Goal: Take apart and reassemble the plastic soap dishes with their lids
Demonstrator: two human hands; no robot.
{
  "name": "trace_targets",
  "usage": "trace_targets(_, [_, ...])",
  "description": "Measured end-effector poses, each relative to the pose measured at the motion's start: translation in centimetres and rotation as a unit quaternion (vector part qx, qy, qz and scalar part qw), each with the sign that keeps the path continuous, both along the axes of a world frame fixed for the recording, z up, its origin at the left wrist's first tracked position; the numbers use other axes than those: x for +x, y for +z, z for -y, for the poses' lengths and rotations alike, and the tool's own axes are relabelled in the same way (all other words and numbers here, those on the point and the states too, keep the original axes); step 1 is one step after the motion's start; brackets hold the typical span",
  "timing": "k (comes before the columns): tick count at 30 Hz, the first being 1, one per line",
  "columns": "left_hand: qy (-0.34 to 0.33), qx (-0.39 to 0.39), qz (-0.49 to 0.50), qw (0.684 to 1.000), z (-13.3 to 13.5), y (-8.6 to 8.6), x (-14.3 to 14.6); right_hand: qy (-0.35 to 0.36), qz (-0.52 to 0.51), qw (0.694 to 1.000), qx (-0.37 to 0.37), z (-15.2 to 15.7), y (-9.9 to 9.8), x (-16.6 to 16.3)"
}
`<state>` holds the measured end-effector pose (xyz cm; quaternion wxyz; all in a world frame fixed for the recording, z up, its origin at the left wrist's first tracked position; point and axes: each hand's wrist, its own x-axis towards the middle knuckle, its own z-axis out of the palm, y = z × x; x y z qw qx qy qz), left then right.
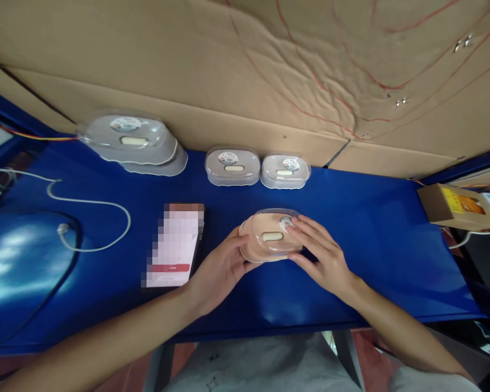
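Between my hands is a clear-lidded oval food container [265, 250] with a pinkish body, a pale oval piece on the lid and a round sticker. My left hand [224, 267] grips its left end, thumb on the rim and fingers underneath. My right hand [322, 256] holds the right end, fingers lying over the lid beside the sticker and thumb at the near edge. Behind it, two similar greyish containers stand side by side, a left one [233, 173] and a right one [286, 177]. A phone [171, 245] with a blurred screen lies left of my left hand.
Larger clear-lidded containers [134, 149] are stacked at the back left. A white cable [102, 202] and a black cable [71, 267] cross the blue table cover [375, 250] at left. A cardboard box [453, 207] stands at right. A cardboard wall [167, 60] rises behind.
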<state>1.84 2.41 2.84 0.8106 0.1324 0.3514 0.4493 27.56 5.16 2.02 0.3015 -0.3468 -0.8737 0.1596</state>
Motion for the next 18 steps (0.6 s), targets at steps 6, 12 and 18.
trace_targets(6, [-0.015, -0.014, 0.015, 1.0, 0.36, -0.21, 0.09, 0.007, 0.004, 1.0, 0.015, 0.34, -0.33, -0.13])
trace_targets(12, [-0.01, -0.006, 0.013, 1.0, 0.3, 0.07, 0.26, -0.004, 0.016, 0.999, 0.049, 0.79, -0.11, -0.3])
trace_targets(18, [0.001, 0.001, -0.019, 1.0, 0.37, -0.08, 0.47, -0.007, 0.064, 0.994, 0.083, 0.89, -0.09, -0.53])
